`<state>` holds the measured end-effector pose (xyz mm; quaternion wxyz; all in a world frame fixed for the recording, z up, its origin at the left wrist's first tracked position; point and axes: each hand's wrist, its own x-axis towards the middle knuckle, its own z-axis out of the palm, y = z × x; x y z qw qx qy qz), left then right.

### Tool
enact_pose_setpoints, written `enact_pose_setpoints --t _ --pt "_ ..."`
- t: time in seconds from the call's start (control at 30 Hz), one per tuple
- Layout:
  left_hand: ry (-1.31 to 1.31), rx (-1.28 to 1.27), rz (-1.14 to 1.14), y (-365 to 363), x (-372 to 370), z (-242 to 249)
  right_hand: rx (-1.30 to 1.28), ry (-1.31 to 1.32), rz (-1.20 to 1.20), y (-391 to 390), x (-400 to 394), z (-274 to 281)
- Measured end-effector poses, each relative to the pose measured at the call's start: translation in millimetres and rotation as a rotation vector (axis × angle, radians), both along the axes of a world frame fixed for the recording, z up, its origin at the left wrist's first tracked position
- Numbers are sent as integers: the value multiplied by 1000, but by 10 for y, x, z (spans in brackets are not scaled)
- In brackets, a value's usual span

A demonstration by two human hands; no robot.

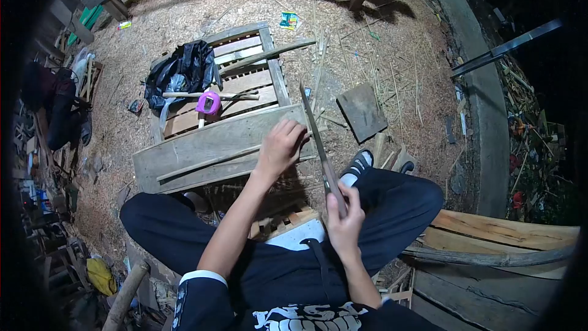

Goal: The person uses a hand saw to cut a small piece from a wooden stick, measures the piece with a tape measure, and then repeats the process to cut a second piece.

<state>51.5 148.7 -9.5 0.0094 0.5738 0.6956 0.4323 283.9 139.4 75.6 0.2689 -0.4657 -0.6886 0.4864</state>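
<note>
My left hand (282, 147) is closed around a thin wooden strip (208, 163), which lies along a wide grey plank (174, 153) in front of me. My right hand (345, 216) grips the handle of a long knife (320, 146). Its narrow blade points away from me and slants up to the left, crossing the strip's right end just beyond my left fingers in this view. Behind the plank, a pink tape measure (209, 103) rests on a slatted wooden frame (274, 75), beside a crumpled black plastic bag (182, 72).
A square dark board (362, 113) lies right of the frame on ground strewn with shavings. A longer stick (267, 57) crosses the frame's top. Wooden planks (490, 233) stand at lower right. A person's dark-clothed leg (63, 110) shows at far left. A concrete curb (493, 141) runs along the right.
</note>
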Motion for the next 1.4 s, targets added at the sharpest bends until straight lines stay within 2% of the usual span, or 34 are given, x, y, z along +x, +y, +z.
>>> enact_pose_setpoints --t 0.03,0.07,0.13,0.23,0.33,0.37,0.53,0.7,0.8,0.87,0.93,1.0,1.13,1.17,1.27,1.3,1.33,1.4 --pt "6 10 3 37 -33 3 150 13 30 -25 173 -42" --pt "12 13 11 40 -35 -25 89 -19 15 -74 278 10" --pt "5 -1 4 3 17 -51 211 -45 17 -50 170 -49" --pt "28 -8 11 7 1 -14 45 -32 12 141 -265 6" --pt "14 -4 -4 2 -7 -15 99 -33 35 35 67 -10" --pt "18 5 3 27 -30 -11 29 21 28 -21 201 8" --pt "32 -4 -6 -1 -16 -32 130 -34 44 211 -249 -5" --pt "14 35 -20 31 -39 -9 125 -60 67 -60 259 145" --pt "10 0 -24 -13 -13 -41 241 -19 33 66 22 -13" --pt "51 6 -18 1 -26 -19 68 23 16 179 -231 38" --pt "53 -2 -24 -13 -19 -28 15 -55 29 85 -34 113" --pt "17 11 -1 11 -15 -38 155 -36 52 -49 175 167" --pt "-14 -21 0 4 -21 -28 51 -136 51 172 -285 164" --pt "-1 -49 -9 -9 -21 27 76 -50 55 134 -183 111" --pt "-18 -30 -5 -4 -17 1 113 -46 56 -97 317 103" --pt "0 -30 -2 -1 -17 2 206 -104 68 -75 339 9" --pt "2 -33 -12 -1 -19 -15 203 -104 58 -42 216 42" --pt "18 -21 -18 1 -32 -34 39 -62 28 173 -173 94"
